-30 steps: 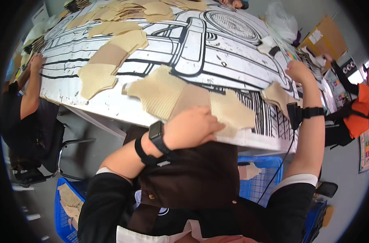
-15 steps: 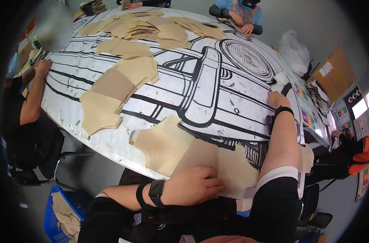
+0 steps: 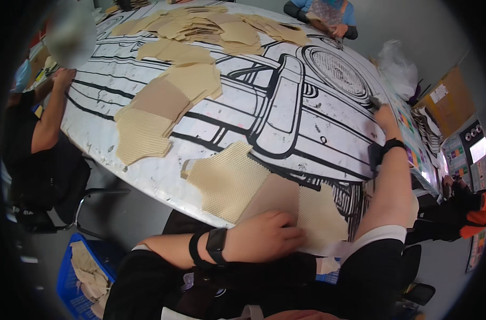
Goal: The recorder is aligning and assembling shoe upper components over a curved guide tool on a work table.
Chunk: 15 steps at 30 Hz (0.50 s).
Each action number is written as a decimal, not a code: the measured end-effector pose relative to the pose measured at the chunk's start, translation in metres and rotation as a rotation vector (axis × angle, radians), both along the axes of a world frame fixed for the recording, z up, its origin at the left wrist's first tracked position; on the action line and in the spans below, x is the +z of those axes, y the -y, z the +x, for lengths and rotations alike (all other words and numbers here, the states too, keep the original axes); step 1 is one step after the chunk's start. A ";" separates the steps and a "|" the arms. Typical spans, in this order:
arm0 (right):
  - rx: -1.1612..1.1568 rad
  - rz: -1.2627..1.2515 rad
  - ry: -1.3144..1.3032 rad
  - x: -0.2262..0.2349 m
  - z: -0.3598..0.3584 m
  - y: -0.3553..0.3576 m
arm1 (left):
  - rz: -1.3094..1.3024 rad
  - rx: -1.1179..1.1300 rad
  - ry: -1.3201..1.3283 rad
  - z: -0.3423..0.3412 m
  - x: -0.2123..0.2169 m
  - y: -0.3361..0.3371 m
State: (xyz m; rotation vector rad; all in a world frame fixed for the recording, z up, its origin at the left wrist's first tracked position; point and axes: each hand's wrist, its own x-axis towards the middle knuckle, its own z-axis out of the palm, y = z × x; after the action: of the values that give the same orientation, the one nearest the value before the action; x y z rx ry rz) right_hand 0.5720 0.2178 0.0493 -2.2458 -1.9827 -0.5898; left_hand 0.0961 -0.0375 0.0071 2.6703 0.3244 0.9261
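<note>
Under my left hand (image 3: 264, 237) lies a beige mesh fabric piece (image 3: 227, 181) with a brown middle band, at the table's near edge. Bent fingers hold it by the band's lower part, and the thumb is hidden. Far out to the right, my right hand (image 3: 386, 118) is closed beside a small grey thing (image 3: 379, 100) at its fingertips, too blurred to name. A stack of similar mesh pieces (image 3: 163, 106) with a brown band lies to the left of my piece.
Loose beige pieces (image 3: 211, 26) are heaped at the far side of the table (image 3: 237, 120), which has black line drawings. Co-workers sit at the left (image 3: 45, 117) and far right (image 3: 325, 16). A blue basket (image 3: 66, 282) of scraps stands on the floor.
My right hand has shifted slightly up and right; the white thing seen by its fingers earlier no longer shows plainly. My left hand stays on the fabric. The whole view has shifted a little.
</note>
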 end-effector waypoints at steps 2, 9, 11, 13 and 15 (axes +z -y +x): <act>0.021 0.016 0.052 0.027 -0.003 -0.010 | -0.002 0.012 0.028 0.002 -0.003 0.000; 0.240 0.175 -0.972 0.124 -0.066 -0.022 | -0.005 0.008 0.121 0.003 -0.011 0.005; 0.399 0.279 -1.065 0.138 -0.129 -0.031 | -0.005 0.015 0.105 0.000 -0.011 0.006; 0.603 0.370 -1.189 0.152 -0.219 -0.028 | 0.015 0.025 0.124 0.000 -0.015 0.006; 0.691 0.395 -1.089 0.181 -0.297 -0.019 | 0.040 -0.005 0.136 -0.001 -0.015 0.004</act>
State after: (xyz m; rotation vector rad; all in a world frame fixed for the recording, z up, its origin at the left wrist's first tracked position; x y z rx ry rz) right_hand 0.2746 0.2370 0.2306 -1.0750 -1.6142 0.2714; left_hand 0.0952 -0.0412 -0.0079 2.6250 0.2706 1.1176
